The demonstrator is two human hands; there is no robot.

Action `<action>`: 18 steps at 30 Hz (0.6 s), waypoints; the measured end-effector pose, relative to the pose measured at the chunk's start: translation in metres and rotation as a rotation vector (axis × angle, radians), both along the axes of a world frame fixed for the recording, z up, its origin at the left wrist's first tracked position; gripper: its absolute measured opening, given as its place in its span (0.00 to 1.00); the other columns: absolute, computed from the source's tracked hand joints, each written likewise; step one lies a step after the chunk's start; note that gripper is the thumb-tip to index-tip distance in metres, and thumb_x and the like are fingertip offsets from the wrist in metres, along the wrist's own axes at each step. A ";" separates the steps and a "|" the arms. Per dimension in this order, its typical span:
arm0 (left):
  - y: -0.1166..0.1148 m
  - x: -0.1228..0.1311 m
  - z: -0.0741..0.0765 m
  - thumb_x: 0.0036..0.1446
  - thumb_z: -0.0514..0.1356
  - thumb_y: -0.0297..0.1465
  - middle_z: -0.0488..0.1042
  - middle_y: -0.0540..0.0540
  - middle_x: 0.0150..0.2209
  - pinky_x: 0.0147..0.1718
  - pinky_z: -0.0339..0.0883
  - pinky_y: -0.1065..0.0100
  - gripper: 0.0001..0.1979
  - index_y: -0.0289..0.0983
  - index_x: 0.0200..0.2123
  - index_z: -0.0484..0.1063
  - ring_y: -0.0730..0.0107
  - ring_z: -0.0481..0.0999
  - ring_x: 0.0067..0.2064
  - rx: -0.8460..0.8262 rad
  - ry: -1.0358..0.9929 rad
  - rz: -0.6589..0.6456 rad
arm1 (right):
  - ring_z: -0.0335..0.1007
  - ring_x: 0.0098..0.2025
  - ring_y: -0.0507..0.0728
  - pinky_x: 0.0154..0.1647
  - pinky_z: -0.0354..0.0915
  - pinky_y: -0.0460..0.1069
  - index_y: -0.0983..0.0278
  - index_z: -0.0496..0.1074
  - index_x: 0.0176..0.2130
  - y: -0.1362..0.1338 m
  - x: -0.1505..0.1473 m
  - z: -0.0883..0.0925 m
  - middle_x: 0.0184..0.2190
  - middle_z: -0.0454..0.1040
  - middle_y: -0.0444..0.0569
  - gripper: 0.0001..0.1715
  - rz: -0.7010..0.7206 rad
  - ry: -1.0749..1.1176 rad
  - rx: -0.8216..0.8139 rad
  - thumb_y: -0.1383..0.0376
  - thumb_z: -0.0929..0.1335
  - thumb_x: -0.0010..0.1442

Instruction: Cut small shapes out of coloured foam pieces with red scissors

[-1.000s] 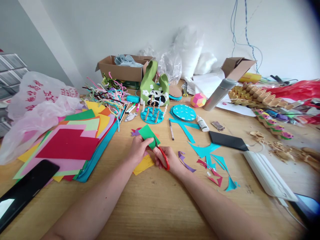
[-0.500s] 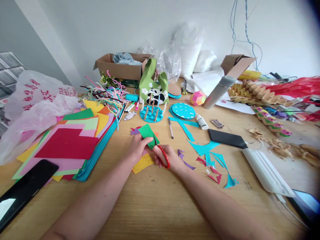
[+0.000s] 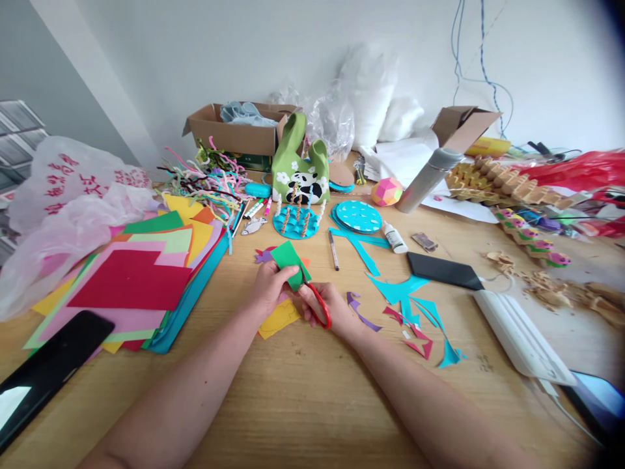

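Note:
My left hand (image 3: 269,285) is closed on a piece of green paper (image 3: 287,258), thumb on top. Red-handled scissors (image 3: 322,309) are in my right hand (image 3: 328,306), their blades at the green paper's lower right edge. Under and between my hands lies a yellow piece (image 3: 279,319) with drawn outlines, partly covered. Just beyond the green paper, purple and red cut pieces (image 3: 263,255) stick out. Purple scraps (image 3: 362,312) and red scraps (image 3: 415,335) lie to the right of my right hand.
At left are a stack of coloured sheets (image 3: 131,280) and a black phone (image 3: 53,365). Ahead stand a green panda bag (image 3: 295,166) and blue discs (image 3: 359,217). To the right are blue offcuts (image 3: 405,286), a glue bottle (image 3: 394,238), a grey flask (image 3: 427,182) and a white power strip (image 3: 522,335).
Almost nothing differs. Both hands, the green paper and the scissors stay in nearly the same place, with only a very slight shift at the blades.

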State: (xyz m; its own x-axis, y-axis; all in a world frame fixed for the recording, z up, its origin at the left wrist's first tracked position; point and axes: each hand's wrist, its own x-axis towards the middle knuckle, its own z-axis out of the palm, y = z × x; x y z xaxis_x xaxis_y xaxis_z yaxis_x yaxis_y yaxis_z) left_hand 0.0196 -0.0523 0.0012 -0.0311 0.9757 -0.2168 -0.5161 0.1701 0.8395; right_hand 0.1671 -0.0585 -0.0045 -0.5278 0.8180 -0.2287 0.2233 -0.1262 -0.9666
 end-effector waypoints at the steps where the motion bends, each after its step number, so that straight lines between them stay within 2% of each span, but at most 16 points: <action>1: 0.000 0.000 -0.001 0.38 0.70 0.32 0.74 0.51 0.22 0.24 0.65 0.70 0.11 0.35 0.23 0.70 0.71 0.72 0.23 0.001 -0.004 0.007 | 0.62 0.14 0.49 0.14 0.55 0.43 0.64 0.64 0.23 0.000 0.000 0.000 0.15 0.68 0.44 0.35 0.000 -0.002 0.002 0.35 0.64 0.56; 8: 0.000 0.000 -0.001 0.37 0.69 0.31 0.76 0.48 0.23 0.27 0.69 0.67 0.10 0.35 0.23 0.72 0.67 0.75 0.26 -0.017 0.012 0.021 | 0.61 0.15 0.48 0.15 0.54 0.43 0.63 0.64 0.23 0.000 0.000 0.001 0.15 0.67 0.42 0.36 0.017 0.023 -0.007 0.34 0.64 0.55; 14: -0.002 0.001 0.001 0.36 0.69 0.31 0.72 0.52 0.21 0.23 0.65 0.69 0.11 0.36 0.21 0.69 0.71 0.71 0.22 -0.030 -0.005 0.002 | 0.61 0.16 0.48 0.16 0.55 0.43 0.64 0.65 0.24 0.001 0.001 0.000 0.16 0.68 0.43 0.36 0.036 0.041 0.011 0.34 0.63 0.56; 18: -0.003 0.001 0.000 0.36 0.69 0.32 0.72 0.51 0.21 0.21 0.64 0.70 0.11 0.35 0.22 0.69 0.71 0.71 0.22 -0.036 0.009 -0.002 | 0.61 0.16 0.47 0.17 0.56 0.43 0.64 0.64 0.23 0.001 0.002 0.000 0.17 0.68 0.43 0.37 0.048 0.055 0.020 0.34 0.62 0.57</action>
